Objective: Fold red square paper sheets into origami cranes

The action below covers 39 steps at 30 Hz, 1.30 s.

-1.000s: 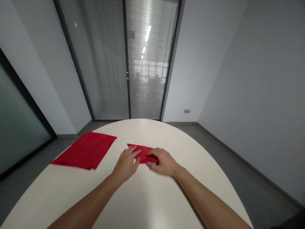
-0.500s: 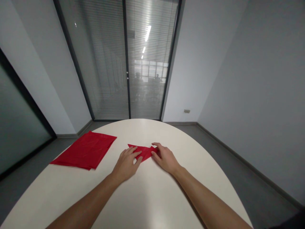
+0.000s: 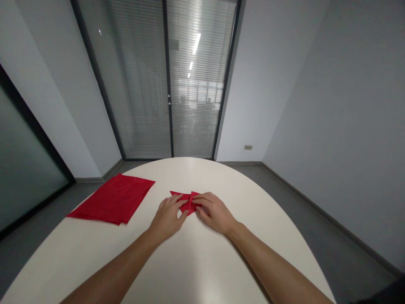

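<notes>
A small folded red sheet (image 3: 185, 207) lies on the white table, paper or thin cloth, I cannot tell which. A pointed corner sticks out at its far left, and its right end is turned over towards the middle. My left hand (image 3: 168, 214) rests on the left part, fingers spread flat and thumb apart at the near edge. Over the right part, my right hand (image 3: 215, 212) has its fingers closed on the turned-over flap, with the thumb near the lower edge. The fingers of both hands hide parts of the sheet.
A stack of larger red sheets (image 3: 114, 198) lies to the left, reaching the edge of the round white table (image 3: 190, 270). Beyond the table stand a glass partition with blinds (image 3: 142, 105) and a grey wall (image 3: 344, 126).
My right hand has moved left, bringing the right end of the red sheet over towards the middle. Its fingers now lie closer to my left hand, which has stayed in place.
</notes>
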Each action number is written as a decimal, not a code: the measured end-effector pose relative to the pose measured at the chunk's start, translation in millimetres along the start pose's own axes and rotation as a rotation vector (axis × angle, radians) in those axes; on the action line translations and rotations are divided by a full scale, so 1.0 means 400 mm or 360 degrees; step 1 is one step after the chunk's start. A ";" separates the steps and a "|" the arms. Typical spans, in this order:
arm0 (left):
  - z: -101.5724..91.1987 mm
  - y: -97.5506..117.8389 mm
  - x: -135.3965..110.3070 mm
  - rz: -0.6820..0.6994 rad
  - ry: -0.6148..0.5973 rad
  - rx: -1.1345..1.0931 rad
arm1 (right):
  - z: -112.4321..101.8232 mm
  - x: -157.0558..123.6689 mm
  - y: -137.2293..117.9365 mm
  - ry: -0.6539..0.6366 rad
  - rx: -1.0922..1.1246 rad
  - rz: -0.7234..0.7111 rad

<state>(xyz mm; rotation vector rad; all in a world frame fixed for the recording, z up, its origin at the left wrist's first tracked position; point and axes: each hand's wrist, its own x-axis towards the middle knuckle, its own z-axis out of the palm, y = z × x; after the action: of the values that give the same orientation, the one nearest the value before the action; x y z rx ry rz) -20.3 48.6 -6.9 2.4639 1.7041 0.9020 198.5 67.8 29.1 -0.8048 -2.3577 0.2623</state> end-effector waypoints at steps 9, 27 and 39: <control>-0.002 0.007 -0.002 -0.0028 -0.0061 0.0039 | 0.023 -0.021 -0.012 -0.0507 -0.0129 0.0247; -0.021 0.019 -0.001 0.0028 -0.0350 0.0057 | -0.003 -0.009 -0.037 -0.0713 -0.0116 0.0373; -0.010 0.019 -0.010 -0.0083 -0.0348 0.0232 | 0.027 -0.012 -0.006 -0.0327 -0.0454 0.0810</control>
<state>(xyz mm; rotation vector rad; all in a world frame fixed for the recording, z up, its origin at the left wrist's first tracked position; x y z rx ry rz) -16.5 40.9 -2.9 2.4825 1.8054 0.4978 193.5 63.3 19.0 -1.5839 -2.3712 0.2268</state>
